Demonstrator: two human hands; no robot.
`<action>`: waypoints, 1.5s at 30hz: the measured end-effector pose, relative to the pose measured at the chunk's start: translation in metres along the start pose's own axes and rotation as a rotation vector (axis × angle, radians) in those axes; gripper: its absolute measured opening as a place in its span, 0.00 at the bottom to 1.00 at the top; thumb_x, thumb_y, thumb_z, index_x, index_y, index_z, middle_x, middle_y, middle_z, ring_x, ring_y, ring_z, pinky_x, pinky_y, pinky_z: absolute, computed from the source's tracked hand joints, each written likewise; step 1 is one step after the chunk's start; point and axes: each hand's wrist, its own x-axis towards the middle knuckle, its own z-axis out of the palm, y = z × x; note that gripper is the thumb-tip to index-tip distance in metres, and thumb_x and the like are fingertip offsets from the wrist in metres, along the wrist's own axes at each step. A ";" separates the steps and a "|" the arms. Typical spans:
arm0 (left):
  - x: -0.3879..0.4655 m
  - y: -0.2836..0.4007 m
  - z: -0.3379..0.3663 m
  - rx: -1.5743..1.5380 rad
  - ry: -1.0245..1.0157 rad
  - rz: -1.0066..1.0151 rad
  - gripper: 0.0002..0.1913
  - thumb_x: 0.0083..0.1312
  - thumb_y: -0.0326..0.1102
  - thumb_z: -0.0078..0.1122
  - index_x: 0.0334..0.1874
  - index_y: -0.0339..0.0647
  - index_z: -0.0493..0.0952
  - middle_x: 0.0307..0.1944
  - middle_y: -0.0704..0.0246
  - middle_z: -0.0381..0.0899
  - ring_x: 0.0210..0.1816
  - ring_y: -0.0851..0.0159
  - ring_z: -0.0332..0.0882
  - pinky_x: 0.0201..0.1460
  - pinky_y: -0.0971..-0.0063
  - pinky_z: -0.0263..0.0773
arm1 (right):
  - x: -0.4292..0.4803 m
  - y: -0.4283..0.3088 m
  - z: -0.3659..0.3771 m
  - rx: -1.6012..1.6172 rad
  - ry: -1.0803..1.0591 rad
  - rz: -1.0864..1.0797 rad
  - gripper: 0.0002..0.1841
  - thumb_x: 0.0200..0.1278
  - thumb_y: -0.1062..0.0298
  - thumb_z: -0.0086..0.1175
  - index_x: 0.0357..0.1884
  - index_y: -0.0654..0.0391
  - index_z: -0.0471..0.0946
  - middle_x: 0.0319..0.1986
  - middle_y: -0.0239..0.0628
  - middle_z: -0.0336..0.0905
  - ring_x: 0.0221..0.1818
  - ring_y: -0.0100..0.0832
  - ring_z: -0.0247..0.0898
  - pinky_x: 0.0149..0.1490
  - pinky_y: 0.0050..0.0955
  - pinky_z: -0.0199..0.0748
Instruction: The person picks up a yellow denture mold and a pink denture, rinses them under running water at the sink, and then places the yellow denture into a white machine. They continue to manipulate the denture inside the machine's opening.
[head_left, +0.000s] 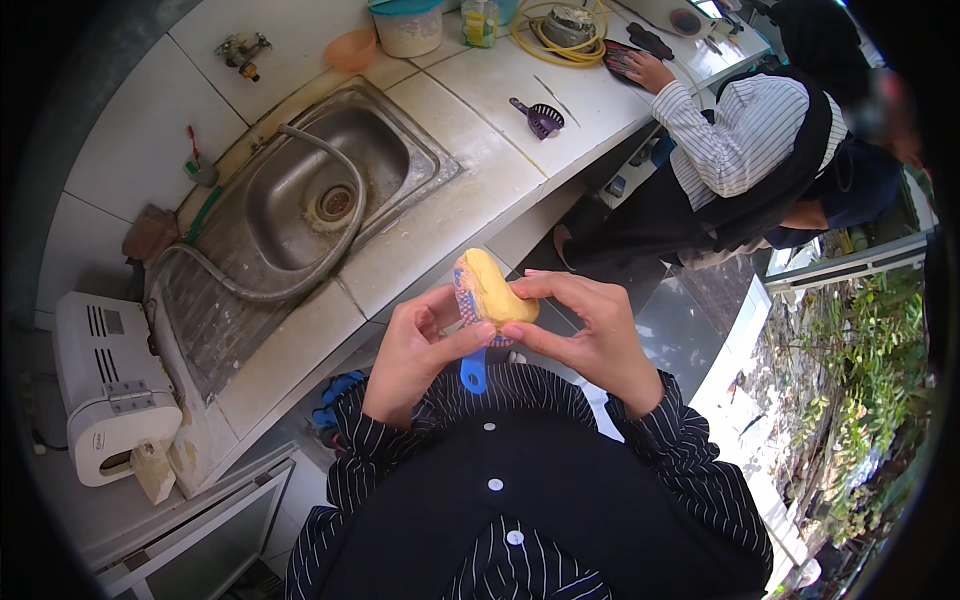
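Before my chest I hold a blue perforated dental impression tray (474, 369) with pink material showing through its holes and a yellow cast-like mass (491, 286) on it. The tray's blue handle points down towards me. My left hand (420, 337) grips the tray's left side, its thumb at the lower edge of the mass. The thumb and fingers of my right hand (589, 326) press against the right side of the yellow mass. On the counter beyond lie a purple perforated impression tray (541, 118) and a thin metal tool (556, 100).
A steel sink (330, 202) with a grey hose (300, 289) is set in the tiled counter (480, 180) ahead. A white machine (120, 390) stands left. An orange bowl (351, 51), a lidded tub (409, 28) and yellow tubing (525, 37) are at the back. Another person (742, 135) stands at the right.
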 end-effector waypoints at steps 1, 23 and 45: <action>0.000 -0.001 0.000 0.003 0.001 0.008 0.26 0.63 0.33 0.69 0.62 0.29 0.74 0.55 0.64 0.81 0.56 0.70 0.78 0.61 0.74 0.73 | -0.001 0.001 0.000 -0.006 0.008 -0.010 0.19 0.52 0.66 0.73 0.44 0.64 0.82 0.39 0.42 0.86 0.45 0.39 0.84 0.64 0.42 0.75; 0.004 0.006 0.001 0.096 -0.010 0.074 0.27 0.59 0.23 0.70 0.61 0.27 0.74 0.55 0.63 0.81 0.53 0.72 0.80 0.57 0.77 0.78 | 0.001 0.008 0.003 -0.087 0.036 -0.182 0.19 0.52 0.64 0.73 0.41 0.62 0.79 0.37 0.42 0.83 0.39 0.42 0.82 0.48 0.35 0.79; 0.006 0.003 -0.002 0.072 -0.030 0.091 0.27 0.58 0.22 0.70 0.61 0.26 0.73 0.55 0.62 0.80 0.52 0.71 0.81 0.55 0.77 0.80 | 0.003 -0.003 -0.002 -0.098 -0.051 -0.128 0.21 0.54 0.63 0.71 0.45 0.63 0.77 0.41 0.43 0.82 0.43 0.42 0.81 0.49 0.33 0.79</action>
